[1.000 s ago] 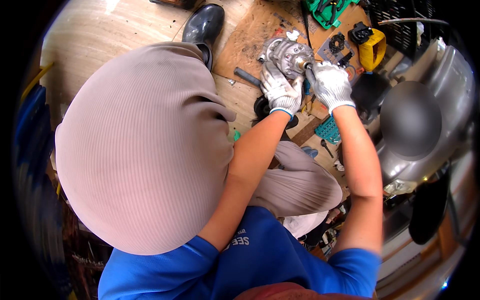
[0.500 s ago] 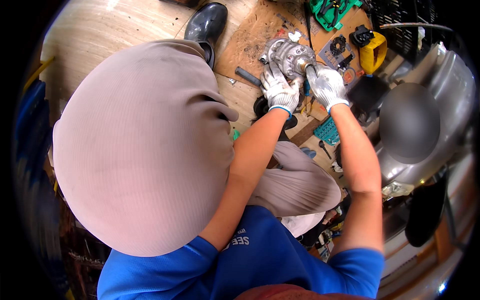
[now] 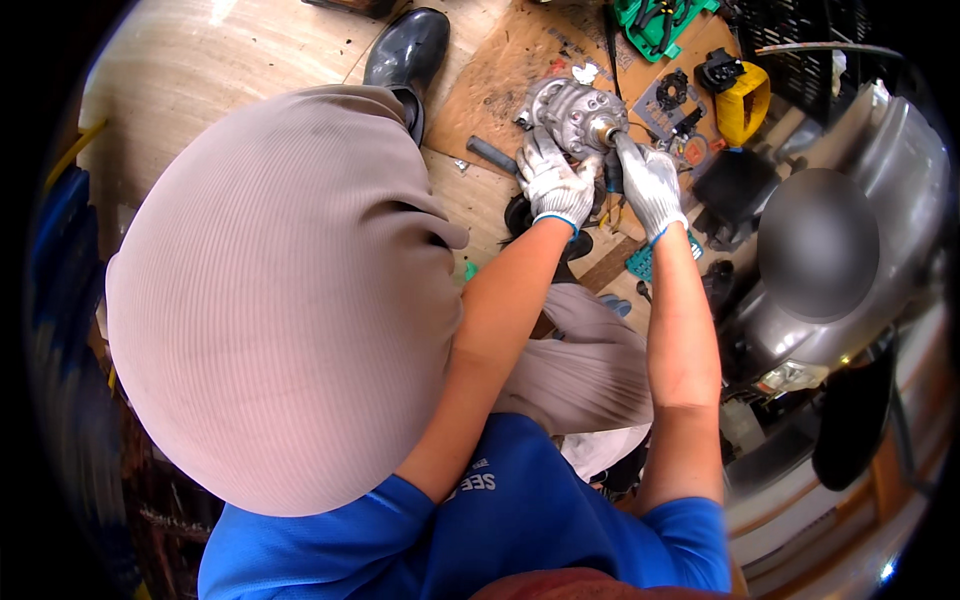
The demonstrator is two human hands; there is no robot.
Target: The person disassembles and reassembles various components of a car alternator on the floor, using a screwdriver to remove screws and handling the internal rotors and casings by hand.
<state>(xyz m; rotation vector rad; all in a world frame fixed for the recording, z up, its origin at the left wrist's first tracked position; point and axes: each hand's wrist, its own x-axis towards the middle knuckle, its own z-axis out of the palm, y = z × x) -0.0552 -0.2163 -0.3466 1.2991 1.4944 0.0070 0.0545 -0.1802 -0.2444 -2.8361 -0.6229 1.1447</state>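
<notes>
A grey cast-metal housing (image 3: 578, 112) with bolts round its rim and a brass-coloured collar (image 3: 604, 131) lies on flattened cardboard. My left hand (image 3: 553, 182), in a dirty white knit glove, grips the housing's near side, its fingers laid against the metal. In a matching glove, my right hand (image 3: 651, 180) has its fingers drawn together at the collar on the housing's right. What those fingers pinch is hidden by the glove and too small to name.
A dark grey tube (image 3: 492, 154) lies left of the housing. Flattened cardboard (image 3: 480, 95) carries a green tool case (image 3: 655, 28), a yellow part (image 3: 745, 105) and small black parts. A teal tray (image 3: 640, 262) sits below my right wrist. Silver bodywork (image 3: 905, 170) stands at right.
My right forearm and elbow have swung left, and the right hand has turned with its fingers still at the collar. The left hand keeps its place on the housing.
</notes>
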